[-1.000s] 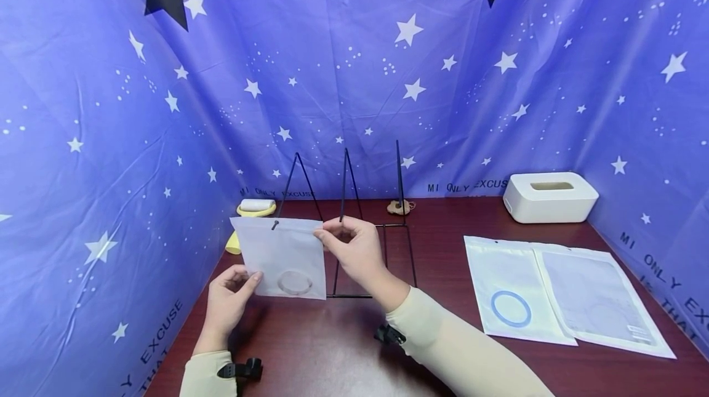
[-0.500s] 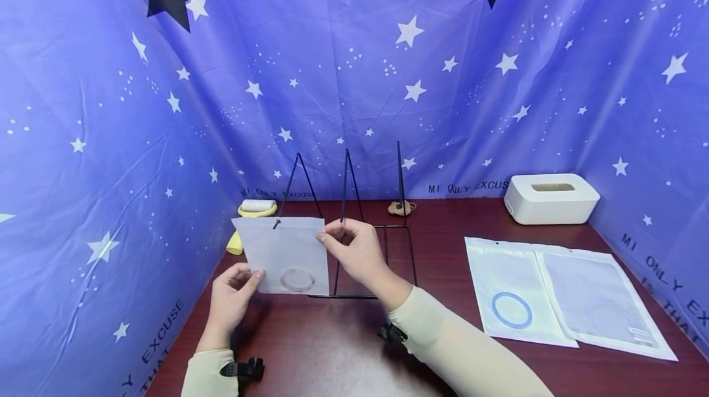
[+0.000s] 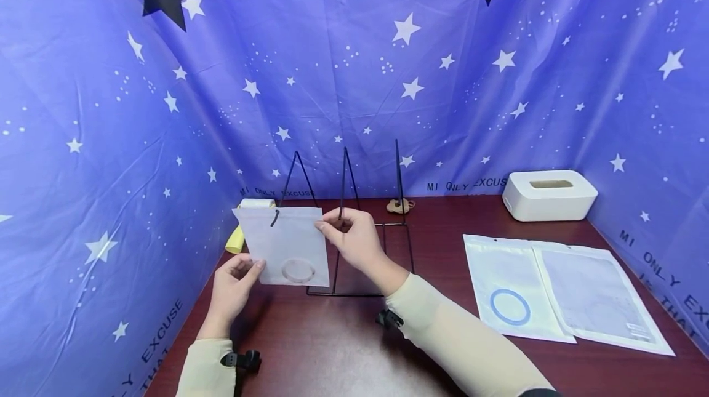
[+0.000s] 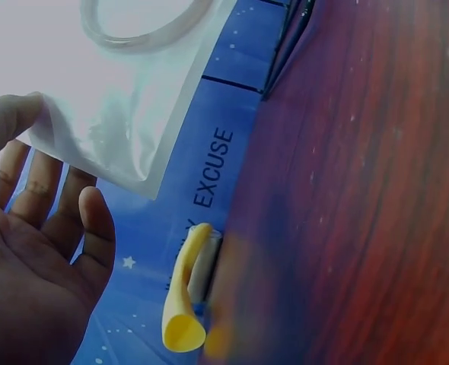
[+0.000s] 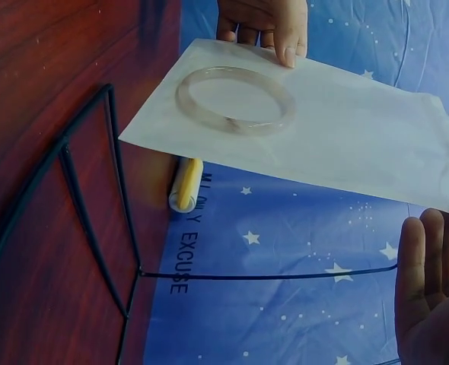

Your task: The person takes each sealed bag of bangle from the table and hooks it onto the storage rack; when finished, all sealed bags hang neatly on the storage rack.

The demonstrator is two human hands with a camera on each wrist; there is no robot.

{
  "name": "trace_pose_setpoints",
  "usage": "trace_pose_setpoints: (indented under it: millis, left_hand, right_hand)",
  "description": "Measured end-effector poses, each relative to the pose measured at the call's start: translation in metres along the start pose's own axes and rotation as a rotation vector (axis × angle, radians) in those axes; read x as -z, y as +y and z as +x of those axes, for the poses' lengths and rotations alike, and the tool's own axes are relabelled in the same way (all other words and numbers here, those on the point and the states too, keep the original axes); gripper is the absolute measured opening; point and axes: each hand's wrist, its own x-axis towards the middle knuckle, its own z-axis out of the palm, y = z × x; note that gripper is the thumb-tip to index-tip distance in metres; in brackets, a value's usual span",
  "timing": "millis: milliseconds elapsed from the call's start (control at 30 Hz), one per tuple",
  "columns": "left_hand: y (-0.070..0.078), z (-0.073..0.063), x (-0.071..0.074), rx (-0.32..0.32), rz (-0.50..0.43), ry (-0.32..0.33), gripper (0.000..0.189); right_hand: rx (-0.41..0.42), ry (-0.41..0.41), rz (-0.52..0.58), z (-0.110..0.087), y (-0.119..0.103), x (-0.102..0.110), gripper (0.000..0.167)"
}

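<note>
Both hands hold a white translucent zip pouch (image 3: 277, 240) in front of a black wire rack (image 3: 400, 184). Inside its lower part a pale, clear bangle (image 5: 185, 103) shows through. The left hand (image 3: 229, 292) pinches the pouch's lower left edge between thumb and fingers. At the upper right edge, the right hand (image 3: 357, 242) pinches it. A short black rod end (image 3: 274, 218) of the rack sticks out in front of the pouch near its top edge, where its hang hole would be. Behind the pouch, part of the rack is hidden.
Two flat white pouches lie on the right: one with a blue ring (image 3: 492, 309), one larger pouch (image 3: 589, 289) overlapping it. A white tissue box (image 3: 548, 206) stands behind them. A small wooden piece (image 3: 396, 207) and a yellow-and-white roll (image 3: 236, 240) lie near the rack.
The pouch has risen a little and sits farther back, with more of the rod end showing in front of it. Both hands keep their grip and have moved up slightly.
</note>
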Motion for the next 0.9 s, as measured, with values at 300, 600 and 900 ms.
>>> trace_pose_setpoints:
  millis: [300, 600, 900]
  left_hand:
    - [0.0, 0.016, -0.003, -0.039, -0.037, -0.017, 0.018]
    - [0.006, 0.03, -0.007, 0.02, -0.033, -0.038, 0.019]
    - [0.01, 0.046, -0.012, 0.002, -0.063, -0.038, 0.021]
  right_hand:
    - [-0.043, -0.007, 0.0, 0.014, 0.004, 0.002, 0.009]
    - [-0.038, -0.02, -0.066, 0.025, 0.012, 0.005, 0.011]
    - [-0.057, -0.033, -0.097, 0.038, 0.021, 0.009, 0.014]
